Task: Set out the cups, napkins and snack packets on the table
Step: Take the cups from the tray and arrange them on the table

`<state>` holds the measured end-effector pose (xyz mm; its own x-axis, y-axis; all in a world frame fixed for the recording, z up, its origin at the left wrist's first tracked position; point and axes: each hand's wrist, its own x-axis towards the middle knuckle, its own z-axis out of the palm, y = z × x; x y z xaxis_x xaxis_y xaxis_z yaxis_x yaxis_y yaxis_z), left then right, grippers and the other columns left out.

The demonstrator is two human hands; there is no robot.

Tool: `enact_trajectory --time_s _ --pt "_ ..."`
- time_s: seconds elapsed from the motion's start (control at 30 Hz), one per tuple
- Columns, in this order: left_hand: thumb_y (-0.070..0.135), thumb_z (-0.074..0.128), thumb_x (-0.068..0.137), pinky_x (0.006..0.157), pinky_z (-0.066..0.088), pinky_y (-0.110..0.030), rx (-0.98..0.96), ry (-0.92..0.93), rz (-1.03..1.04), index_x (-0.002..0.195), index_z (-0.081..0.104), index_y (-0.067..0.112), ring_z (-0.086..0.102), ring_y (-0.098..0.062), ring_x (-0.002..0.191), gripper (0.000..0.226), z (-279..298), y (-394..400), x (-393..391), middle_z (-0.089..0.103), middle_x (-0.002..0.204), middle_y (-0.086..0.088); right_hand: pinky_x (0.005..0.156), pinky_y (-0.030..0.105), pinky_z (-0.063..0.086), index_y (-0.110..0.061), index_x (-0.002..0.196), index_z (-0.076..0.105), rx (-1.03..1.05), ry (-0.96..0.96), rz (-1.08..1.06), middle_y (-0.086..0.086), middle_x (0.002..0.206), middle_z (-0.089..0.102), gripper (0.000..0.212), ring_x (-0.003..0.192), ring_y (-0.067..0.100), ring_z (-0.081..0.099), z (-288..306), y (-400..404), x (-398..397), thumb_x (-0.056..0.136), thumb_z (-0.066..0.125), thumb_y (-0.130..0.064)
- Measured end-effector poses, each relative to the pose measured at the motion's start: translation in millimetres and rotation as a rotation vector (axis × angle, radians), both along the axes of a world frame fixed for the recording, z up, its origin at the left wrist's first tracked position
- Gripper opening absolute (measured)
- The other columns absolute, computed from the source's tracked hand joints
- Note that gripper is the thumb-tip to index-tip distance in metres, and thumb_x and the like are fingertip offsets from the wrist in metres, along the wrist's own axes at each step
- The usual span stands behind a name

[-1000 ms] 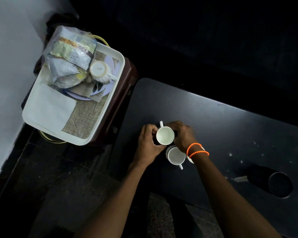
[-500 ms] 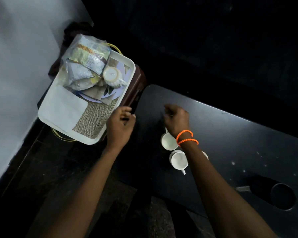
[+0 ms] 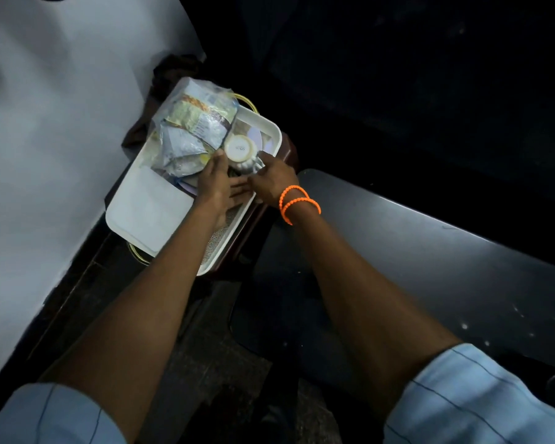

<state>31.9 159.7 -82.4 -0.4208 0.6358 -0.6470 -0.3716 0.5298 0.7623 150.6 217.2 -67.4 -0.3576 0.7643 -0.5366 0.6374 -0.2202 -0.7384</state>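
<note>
A white tray (image 3: 127, 230) sits on a dark red stool left of the black table (image 3: 414, 251). An upside-down white cup (image 3: 240, 149) stands in the tray beside a pile of snack packets (image 3: 193, 129). My left hand (image 3: 217, 184) presses its fingers against the cup's left side. On the handle side, my right hand (image 3: 271, 179), with orange bead bracelets at the wrist, holds the cup with its fingers. A white napkin (image 3: 151, 206) lies flat in the tray's near half. The cups set on the table are hidden from view.
A woven mat (image 3: 220, 233) lies in the tray under my left forearm. A pale wall (image 3: 45, 139) runs along the left. The stool's edge (image 3: 289, 152) almost meets the table's rounded corner. Dark floor lies below.
Both hands have left the cups on the table and moved up and left to the tray, closing on the upside-down cup. The view has swung left, so the table cups are out of sight.
</note>
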Motion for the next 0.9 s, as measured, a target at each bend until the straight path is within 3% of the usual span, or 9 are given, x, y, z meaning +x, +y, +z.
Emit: enact_trajectory --time_s 0.1,0.2,0.27,0.33,0.37,0.47,0.57,0.73,0.9 --pt "0.056 0.037 0.108 0.071 0.065 -0.032 0.026 -0.12 0.108 0.15 0.051 0.016 0.08 -0.019 0.087 0.059 -2 2 -4 0.076 0.108 -0.014 0.097 0.045 0.057 -0.022 0.141 0.056 -0.044 0.074 -0.063 0.008 0.12 0.075 0.053 0.102 0.036 0.074 -9 -3 3 0.089 0.063 -0.024" --pt "0.056 0.047 0.105 0.078 0.064 -0.034 0.085 -0.145 0.184 0.141 0.06 0.011 0.08 -0.023 0.096 0.058 -4 2 -10 0.076 0.116 -0.016 0.087 0.04 0.062 -0.026 0.135 0.061 -0.118 0.21 -0.19 -0.003 0.1 0.079 0.046 0.07 0.026 0.078 -13 -9 9 0.09 0.069 -0.036" --pt "0.052 0.053 0.104 0.081 0.064 -0.037 0.115 -0.191 0.228 0.137 0.06 0.006 0.078 -0.029 0.104 0.057 -4 0 -13 0.076 0.116 -0.016 0.065 0.027 0.061 -0.029 0.124 0.068 -0.149 0.274 -0.24 -0.003 0.096 0.078 0.038 0.067 0.026 0.077 -11 -13 14 0.091 0.067 -0.048" --pt "0.038 0.06 0.105 0.081 0.065 -0.041 0.147 -0.235 0.253 0.129 0.06 0.006 0.078 -0.03 0.103 0.04 -3 -3 -13 0.075 0.116 -0.019 0.041 0.013 0.043 -0.035 0.107 0.071 -0.162 0.309 -0.262 -0.004 0.096 0.076 0.028 0.063 0.021 0.075 -6 -15 19 0.093 0.06 -0.057" --pt "0.028 0.064 0.103 0.08 0.065 -0.041 0.163 -0.254 0.257 0.123 0.06 0.008 0.078 -0.031 0.103 0.029 -3 -6 -13 0.074 0.118 -0.02 0.038 0.012 0.038 -0.036 0.098 0.072 -0.168 0.316 -0.276 -0.004 0.096 0.076 0.029 0.061 0.018 0.073 -3 -15 21 0.093 0.056 -0.06" --pt "0.008 0.072 0.096 0.087 0.064 -0.042 0.249 -0.324 0.217 0.107 0.059 0.012 0.075 -0.032 0.112 0.017 -3 -14 -14 0.071 0.124 -0.021 0.044 0.02 0.043 -0.03 0.092 0.074 -0.197 0.352 -0.327 -0.004 0.092 0.075 0.039 0.064 0.01 0.069 3 -11 28 0.093 0.055 -0.064" --pt "-0.009 0.07 0.09 0.106 0.056 -0.048 0.335 -0.337 0.111 0.113 0.054 0.013 0.065 -0.036 0.129 0.035 -3 -16 -11 0.066 0.132 -0.019 0.051 0.024 0.049 -0.023 0.093 0.076 -0.166 0.419 -0.31 -0.006 0.082 0.073 0.033 0.07 0.007 0.067 4 -9 43 0.089 0.069 -0.055" --pt "-0.028 0.066 0.076 0.086 0.063 -0.033 0.325 -0.206 -0.067 0.117 0.059 0.011 0.073 -0.019 0.112 0.057 -1 -13 14 0.074 0.12 -0.007 0.069 0.034 0.058 -0.012 0.115 0.073 -0.152 0.461 -0.269 0.013 0.111 0.076 0.037 0.094 0.02 0.074 -5 -13 80 0.082 0.085 -0.022" --pt "-0.023 0.072 0.077 0.097 0.061 -0.035 0.279 -0.128 -0.284 0.13 0.061 0.01 0.072 -0.019 0.118 0.063 -1 -8 62 0.075 0.125 -0.007 0.074 0.037 0.062 -0.01 0.134 0.055 -0.116 0.436 -0.373 0.02 0.108 0.075 0.066 0.094 0.025 0.073 -18 -26 120 0.076 0.086 -0.003"
